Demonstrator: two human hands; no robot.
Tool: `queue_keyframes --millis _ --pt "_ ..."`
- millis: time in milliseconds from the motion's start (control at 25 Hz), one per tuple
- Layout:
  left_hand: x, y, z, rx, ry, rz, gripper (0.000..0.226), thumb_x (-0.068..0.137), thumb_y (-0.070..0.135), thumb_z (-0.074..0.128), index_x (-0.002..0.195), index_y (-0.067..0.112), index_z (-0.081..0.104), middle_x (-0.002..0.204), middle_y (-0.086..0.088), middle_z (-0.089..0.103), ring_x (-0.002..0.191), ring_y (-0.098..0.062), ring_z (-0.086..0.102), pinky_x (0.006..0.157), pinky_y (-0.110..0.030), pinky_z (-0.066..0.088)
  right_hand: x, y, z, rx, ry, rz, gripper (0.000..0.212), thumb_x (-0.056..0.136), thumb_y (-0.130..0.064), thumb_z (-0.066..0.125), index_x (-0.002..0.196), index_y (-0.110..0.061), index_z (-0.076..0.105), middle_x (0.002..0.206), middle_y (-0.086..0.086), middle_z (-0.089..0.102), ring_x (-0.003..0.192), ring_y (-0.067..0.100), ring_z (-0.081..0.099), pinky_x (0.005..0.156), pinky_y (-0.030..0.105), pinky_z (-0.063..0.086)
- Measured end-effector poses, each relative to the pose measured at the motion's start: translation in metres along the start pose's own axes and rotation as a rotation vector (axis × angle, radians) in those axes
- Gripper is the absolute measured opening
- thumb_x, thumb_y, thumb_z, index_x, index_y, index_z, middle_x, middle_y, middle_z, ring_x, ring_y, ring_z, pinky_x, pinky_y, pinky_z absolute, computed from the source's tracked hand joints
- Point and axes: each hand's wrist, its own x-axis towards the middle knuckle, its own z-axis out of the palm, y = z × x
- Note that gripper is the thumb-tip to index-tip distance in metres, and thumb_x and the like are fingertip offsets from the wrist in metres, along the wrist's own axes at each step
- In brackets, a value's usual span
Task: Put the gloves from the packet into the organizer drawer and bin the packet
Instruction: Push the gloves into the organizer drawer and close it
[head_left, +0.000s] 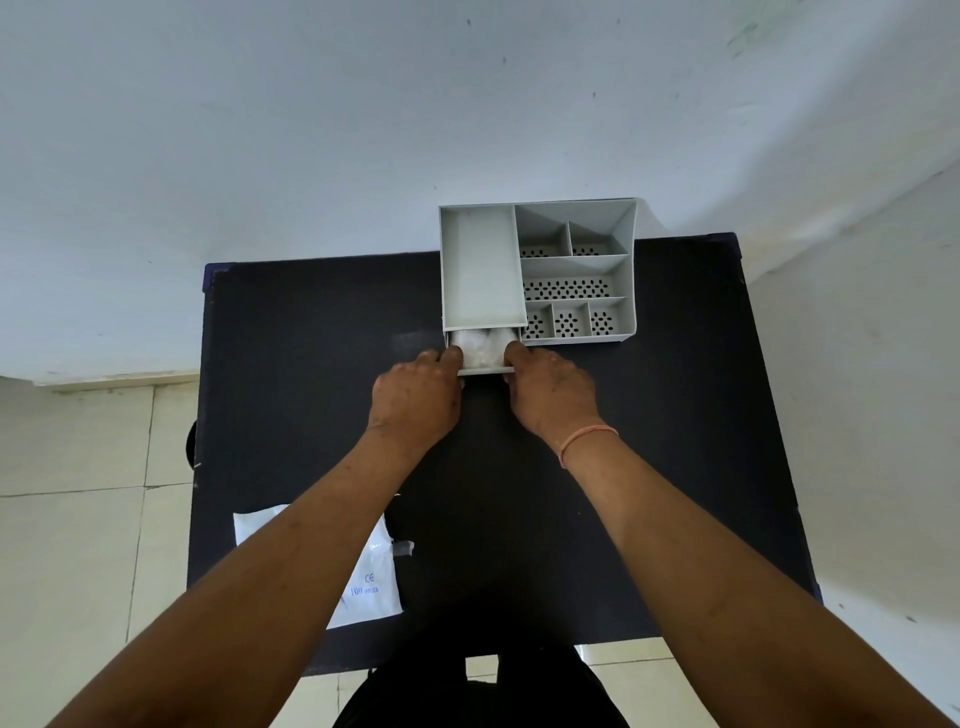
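A grey organizer (540, 270) stands at the far edge of the black table (311, 389). Its small drawer (485, 370) is pulled partly out at the lower left. White crumpled gloves (480, 345) lie inside the drawer. My left hand (418, 397) grips the drawer's left front corner, thumb at its side. My right hand (550, 389) grips the drawer's right front corner. The flat white packet (371, 577) with blue print lies on the table near its front left, partly hidden under my left forearm.
The organizer's right half has several open compartments with perforated floors (566, 288). A white wall (363, 130) rises right behind the table. Tiled floor (78, 493) shows at left, with a dark round object (191, 447) peeking past the table's left edge.
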Motion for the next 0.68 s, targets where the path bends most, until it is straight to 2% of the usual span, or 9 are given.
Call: queue_keyframes --millis 120,240,320,400,480,560,640,680 --pt "0.001 -0.001 -0.004 -0.051 0.056 -0.031 0.043 0.1 0.029 0.063 0.14 0.021 0.048 0.112 -0.011 0.073 0.09 -0.037 0.075 0.067 -0.04 0.052 0.002 -0.001 -0.011 0.042 -0.045 0.047 0.05 0.098 -0.025 0.06 0.144 -0.028 0.04 0.124 0.015 0.065 0.113 0.041 0.066 0.087 0.049 0.057" --pt "0.004 -0.002 -0.002 -0.031 0.037 0.011 0.046 0.101 0.03 0.061 0.144 0.024 0.047 0.112 -0.01 0.073 0.092 -0.036 0.075 0.07 -0.043 0.058 0.003 -0.01 -0.019 -0.002 -0.204 0.109 0.081 0.094 -0.027 0.068 0.159 -0.039 0.021 0.137 0.018 0.059 0.124 0.042 0.062 0.094 0.053 0.056" --pt "0.01 -0.003 0.001 -0.031 -0.009 0.015 0.042 0.103 0.031 0.059 0.144 0.023 0.053 0.114 -0.011 0.074 0.097 -0.037 0.075 0.075 -0.045 0.06 0.008 -0.016 -0.022 -0.033 -0.29 0.144 0.088 0.093 -0.025 0.07 0.162 -0.04 0.017 0.143 0.018 0.057 0.13 0.042 0.059 0.096 0.054 0.054" --pt "0.014 -0.003 0.0 -0.058 -0.012 -0.004 0.042 0.103 0.031 0.058 0.144 0.023 0.056 0.118 -0.012 0.074 0.101 -0.038 0.074 0.079 -0.047 0.061 0.011 -0.02 -0.027 -0.005 -0.291 0.149 0.083 0.093 -0.022 0.068 0.161 -0.039 0.022 0.143 0.017 0.057 0.13 0.041 0.059 0.096 0.052 0.055" --pt "0.01 -0.003 -0.002 -0.167 0.077 -0.019 0.044 0.1 0.028 0.062 0.144 0.022 0.058 0.121 -0.013 0.074 0.1 -0.038 0.075 0.081 -0.048 0.062 0.003 -0.019 -0.031 0.081 -0.183 0.139 0.073 0.095 -0.019 0.063 0.158 -0.037 0.032 0.139 0.016 0.06 0.127 0.04 0.06 0.096 0.05 0.056" --pt "0.002 -0.006 -0.003 -0.342 0.191 -0.043 0.036 0.096 0.022 0.065 0.132 0.02 0.064 0.109 -0.009 0.076 0.091 -0.032 0.076 0.079 -0.043 0.062 -0.015 -0.021 -0.028 0.289 0.063 0.164 0.06 0.093 -0.014 0.059 0.15 -0.031 0.047 0.129 0.015 0.067 0.121 0.036 0.063 0.098 0.046 0.057" --pt "-0.002 -0.006 -0.002 -0.57 0.211 -0.196 0.023 0.093 0.016 0.065 0.116 0.02 0.065 0.092 -0.001 0.076 0.079 -0.021 0.073 0.073 -0.036 0.058 -0.029 -0.027 -0.023 0.614 0.257 0.314 0.053 0.091 -0.008 0.058 0.142 -0.023 0.055 0.114 0.012 0.072 0.107 0.029 0.068 0.092 0.037 0.058" --pt "-0.002 -0.006 -0.005 -0.717 0.167 -0.328 0.021 0.092 0.015 0.064 0.112 0.022 0.062 0.088 0.002 0.076 0.076 -0.019 0.074 0.072 -0.037 0.06 -0.028 -0.031 -0.021 0.841 0.257 0.448 0.054 0.091 -0.005 0.057 0.143 -0.021 0.053 0.108 0.011 0.072 0.098 0.024 0.069 0.086 0.033 0.058"
